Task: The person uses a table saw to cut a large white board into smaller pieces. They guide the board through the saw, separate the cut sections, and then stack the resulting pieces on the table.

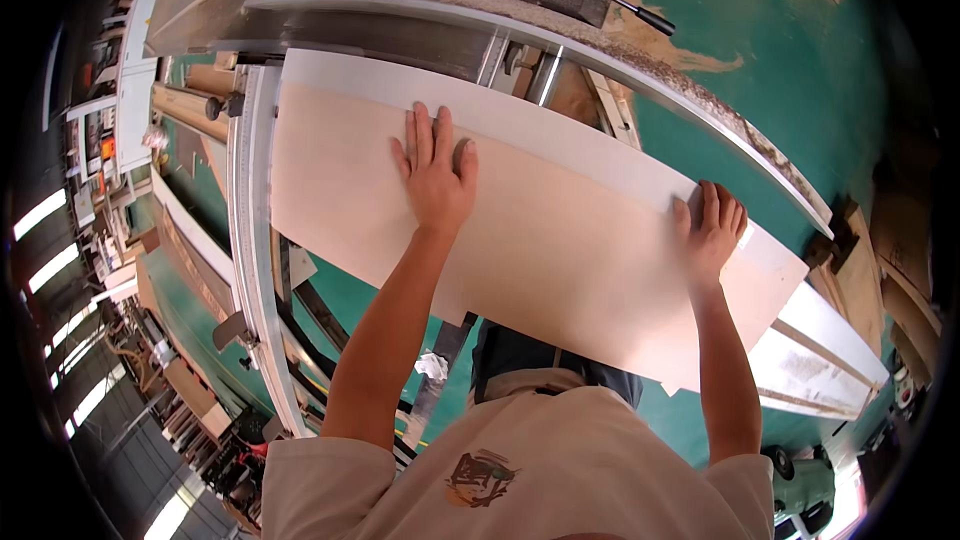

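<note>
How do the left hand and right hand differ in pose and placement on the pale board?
The left hand lies flat with fingers stretched out; the right hand has its fingers bent. The left hand is left of the middle of the pale board, fingertips short of the far edge; the right hand is toward the right end, fingers at that edge. Both are bare and touch the board.

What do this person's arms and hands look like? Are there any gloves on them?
No gloves: the left hand and right hand are both bare, each with fingers and a thumb. I see no watch either. Both forearms are bare too. Higher up are short, pale beige T-shirt sleeves, loose and plain.
</note>
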Demonstrator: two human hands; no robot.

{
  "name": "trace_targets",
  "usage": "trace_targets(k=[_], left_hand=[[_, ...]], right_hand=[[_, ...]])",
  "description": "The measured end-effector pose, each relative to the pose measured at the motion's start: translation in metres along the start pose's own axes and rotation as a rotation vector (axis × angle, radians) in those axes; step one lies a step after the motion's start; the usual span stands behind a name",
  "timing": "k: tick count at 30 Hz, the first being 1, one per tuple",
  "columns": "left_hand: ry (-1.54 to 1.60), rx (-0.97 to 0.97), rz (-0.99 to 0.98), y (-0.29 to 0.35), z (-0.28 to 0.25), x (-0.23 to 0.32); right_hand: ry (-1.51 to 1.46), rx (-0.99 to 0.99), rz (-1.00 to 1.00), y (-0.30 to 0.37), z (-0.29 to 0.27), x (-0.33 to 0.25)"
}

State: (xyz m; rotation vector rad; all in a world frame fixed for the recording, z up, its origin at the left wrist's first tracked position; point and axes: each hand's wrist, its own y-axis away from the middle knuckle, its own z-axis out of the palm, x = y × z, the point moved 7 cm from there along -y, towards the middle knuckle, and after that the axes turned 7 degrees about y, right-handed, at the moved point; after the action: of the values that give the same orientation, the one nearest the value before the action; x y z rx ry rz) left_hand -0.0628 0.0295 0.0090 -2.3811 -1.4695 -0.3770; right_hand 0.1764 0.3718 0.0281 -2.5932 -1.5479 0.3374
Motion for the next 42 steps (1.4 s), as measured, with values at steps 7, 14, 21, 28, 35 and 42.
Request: trace_targets(k=[7, 14, 21, 28, 35, 42], left_hand=[[-0.027, 0.056, 0.013, -0.006, -0.004, 0.010], [0.013, 0.059, -0.041, -0.001, -0.009, 0.007], [0.055, 0.068, -0.063, 0.000, -0.005, 0.011], [0.012, 0.006, -0.077, 0.000, -0.004, 0.009], [0.035, 0.027, -0.063, 0.000, -0.008, 0.009], [0.035, 0.034, -0.035, -0.005, -0.010, 0.014]], right_hand=[[0.021, 0.010, -0.042, -0.003, 0.001, 0.006], [-0.018, 0.029, -0.205, -0.005, -0.012, -0.009], [-0.010, 0.013, -0.152, -0.002, -0.004, 0.003], [0.021, -0.019, -0.132, -0.001, 0.000, 0.004], [-0.018, -0.076, -0.134, -0.003, 0.001, 0.007], [-0.094, -0.182, -0.140, -0.014, -0.005, 0.010]])
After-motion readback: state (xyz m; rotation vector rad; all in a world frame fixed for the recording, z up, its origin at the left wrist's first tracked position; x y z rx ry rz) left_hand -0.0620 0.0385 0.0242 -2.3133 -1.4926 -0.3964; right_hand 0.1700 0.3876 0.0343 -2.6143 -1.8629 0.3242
